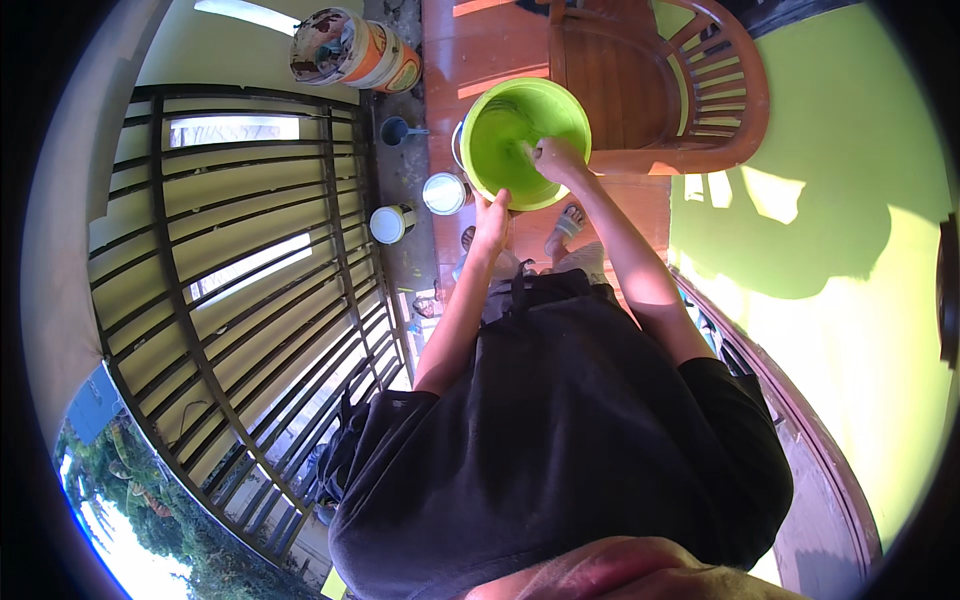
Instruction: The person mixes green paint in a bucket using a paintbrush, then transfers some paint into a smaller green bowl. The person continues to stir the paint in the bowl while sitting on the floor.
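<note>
A lime-green bucket (484, 152) is tilted so that its round mouth faces me. My left hand (493, 215) grips its near rim, the thumb lying over the edge and the other fingers hidden behind the wall. Over the bucket's right side reaches my right hand (557, 160), its fingers closed and pointing inward. A small pale bit shows at those fingertips, too small to name. Inside the bucket everything looks the same green, so I cannot tell what it contains.
A wooden armchair (700, 148) stands just right of the bucket. On the left are a paint-stained bucket (385, 62), a blue-grey dipper (396, 131) and two white-lidded tubs (445, 193) (390, 224). Dark metal railing (240, 225) runs along the left, a green wall (800, 240) along the right.
</note>
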`<state>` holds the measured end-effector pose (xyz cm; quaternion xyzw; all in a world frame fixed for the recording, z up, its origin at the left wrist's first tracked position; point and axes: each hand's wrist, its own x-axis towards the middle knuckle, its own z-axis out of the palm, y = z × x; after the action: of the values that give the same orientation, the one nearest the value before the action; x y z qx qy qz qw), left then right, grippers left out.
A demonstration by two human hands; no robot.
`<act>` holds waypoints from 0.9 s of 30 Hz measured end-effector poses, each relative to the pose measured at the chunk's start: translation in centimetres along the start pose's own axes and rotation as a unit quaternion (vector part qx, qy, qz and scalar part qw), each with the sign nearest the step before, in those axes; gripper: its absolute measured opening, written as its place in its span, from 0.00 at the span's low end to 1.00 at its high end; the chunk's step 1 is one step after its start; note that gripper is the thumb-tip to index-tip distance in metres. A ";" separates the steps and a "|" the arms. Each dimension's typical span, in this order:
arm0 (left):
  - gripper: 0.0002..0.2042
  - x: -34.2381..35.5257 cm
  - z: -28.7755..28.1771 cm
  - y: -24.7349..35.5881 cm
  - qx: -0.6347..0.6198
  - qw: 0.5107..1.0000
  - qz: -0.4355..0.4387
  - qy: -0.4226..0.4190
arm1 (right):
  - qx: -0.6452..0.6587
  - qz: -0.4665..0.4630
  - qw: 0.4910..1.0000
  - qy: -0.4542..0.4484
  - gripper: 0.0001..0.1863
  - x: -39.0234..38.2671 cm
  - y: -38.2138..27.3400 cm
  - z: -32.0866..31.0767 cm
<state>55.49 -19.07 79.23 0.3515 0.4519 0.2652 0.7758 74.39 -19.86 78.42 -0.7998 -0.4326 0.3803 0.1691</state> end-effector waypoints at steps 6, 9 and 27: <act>0.24 4.2 4.3 0.6 0.036 0.999 0.003 -0.037 | 0.051 0.044 0.994 0.087 0.19 -1.2 2.7 -7.4; 0.23 8.7 6.2 0.0 0.030 0.995 0.043 -0.086 | 0.078 0.075 0.985 0.136 0.19 -0.5 3.8 -9.2; 0.42 44.9 12.3 -10.3 0.168 0.889 -0.300 -0.301 | -0.052 0.335 0.927 0.158 0.13 30.8 23.8 -4.2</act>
<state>87.61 3.58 52.27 0.3877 0.3179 -0.1786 0.8466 101.32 -7.91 52.69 -0.9556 -0.1260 0.2604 0.0558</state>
